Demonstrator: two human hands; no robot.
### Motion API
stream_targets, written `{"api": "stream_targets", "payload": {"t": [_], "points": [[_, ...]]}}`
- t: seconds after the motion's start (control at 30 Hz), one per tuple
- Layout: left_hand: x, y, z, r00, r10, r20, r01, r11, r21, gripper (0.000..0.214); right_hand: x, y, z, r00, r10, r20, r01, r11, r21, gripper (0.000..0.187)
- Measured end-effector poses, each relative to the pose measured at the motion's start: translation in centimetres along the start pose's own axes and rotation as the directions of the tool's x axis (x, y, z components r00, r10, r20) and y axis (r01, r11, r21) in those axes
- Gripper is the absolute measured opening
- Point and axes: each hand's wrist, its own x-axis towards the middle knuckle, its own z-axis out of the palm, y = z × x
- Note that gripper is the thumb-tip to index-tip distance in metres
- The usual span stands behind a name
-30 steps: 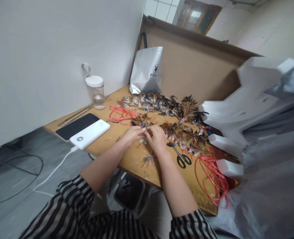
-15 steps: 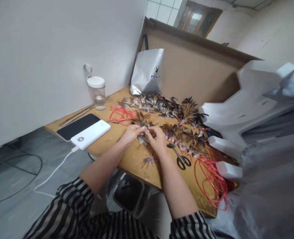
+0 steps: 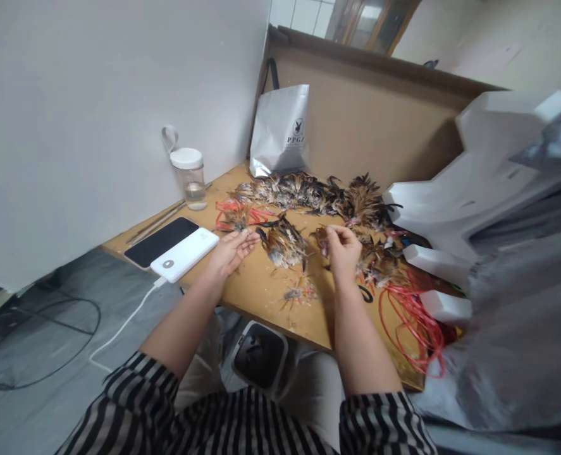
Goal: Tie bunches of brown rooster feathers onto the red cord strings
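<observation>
My left hand [image 3: 233, 250] reaches to the right over the wooden tabletop [image 3: 256, 292]. Its fingertips pinch the dark end of a brown feather bundle [image 3: 284, 245] that lies between my two hands. My right hand [image 3: 343, 248] is held upright to the right of the bundle, with thumb and fingers pressed together in a pinch. What it holds is too small to name. Black scissors [image 3: 365, 294] lie just behind my right wrist, mostly hidden by it.
A long heap of feather bundles [image 3: 318, 193] runs along the back. Red strings [image 3: 415, 328] trail off the right edge. At the left lie a white power bank [image 3: 184, 254], a phone [image 3: 161, 242] and a lidded jar [image 3: 189, 178]. A silver bag [image 3: 280, 133] and white foam blocks [image 3: 446, 306] stand nearby.
My hands, which were joined over the bundle, have drawn apart: the left went left, the right went right and rose. The bundle now shows between them.
</observation>
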Motion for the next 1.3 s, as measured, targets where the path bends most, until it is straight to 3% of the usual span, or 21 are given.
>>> {"api": "stream_targets", "payload": {"t": [0.27, 0.4, 0.47, 0.57, 0.63, 0.77, 0.9, 1.07, 1.17, 1.23, 1.3], "points": [[-0.5, 0.1, 0.3, 0.994, -0.04, 0.103, 0.043, 0.999, -0.026, 0.008, -0.3, -0.1, -6.3, 0.96, 0.121, 0.254, -0.084, 0.985, -0.15, 0.023], [-0.7, 0.6, 0.2, 0.986, -0.026, 0.164, 0.058, 0.979, -0.193, 0.003, -1.8, 0.3, -6.3, 0.956, 0.107, 0.272, -0.044, 0.973, -0.228, 0.022], [-0.9, 1.0, 0.3, 0.988, -0.001, 0.153, 0.042, 0.963, -0.266, 0.002, -2.8, -0.1, -4.9, 0.929, 0.095, 0.357, 0.008, 0.961, -0.275, 0.019], [-1.4, 1.5, 0.4, 0.987, 0.034, 0.159, 0.021, 0.943, -0.332, 0.008, -4.1, -1.4, -1.5, 0.822, -0.006, 0.569, 0.216, 0.928, -0.302, 0.014], [-1.8, 1.8, 0.4, 0.987, 0.067, 0.148, -0.007, 0.928, -0.373, 0.014, -4.4, -2.4, 0.9, 0.755, -0.073, 0.652, 0.374, 0.865, -0.336, 0.014], [-2.2, 2.3, 0.3, 0.989, 0.132, 0.061, -0.092, 0.891, -0.445, 0.024, -3.9, -3.5, 5.6, 0.686, -0.113, 0.719, 0.577, 0.686, -0.443, 0.018], [-2.1, 2.6, 0.3, 0.986, 0.137, 0.093, -0.068, 0.848, -0.525, 0.027, -2.9, -2.8, 10.4, 0.639, -0.085, 0.765, 0.684, 0.517, -0.514, 0.022], [-1.6, 2.3, -0.1, 0.978, 0.092, 0.187, 0.024, 0.843, -0.537, 0.02, -2.5, -0.5, 15.4, 0.628, -0.035, 0.778, 0.717, 0.416, -0.56, 0.025], [-1.4, 2.2, -0.3, 0.976, 0.082, 0.203, 0.036, 0.854, -0.519, 0.016, -2.1, 0.4, 16.9, 0.668, 0.011, 0.744, 0.668, 0.431, -0.607, 0.024], [-1.3, 2.1, -0.3, 0.979, 0.082, 0.186, 0.022, 0.866, -0.499, 0.015, -1.3, 0.4, 16.8, 0.723, 0.054, 0.688, 0.573, 0.51, -0.642, 0.022], [-1.3, 2.2, -0.3, 0.985, 0.064, 0.161, 0.017, 0.888, -0.459, 0.014, -0.5, 0.0, 15.7, 0.779, 0.102, 0.618, 0.398, 0.682, -0.614, 0.022]]}}
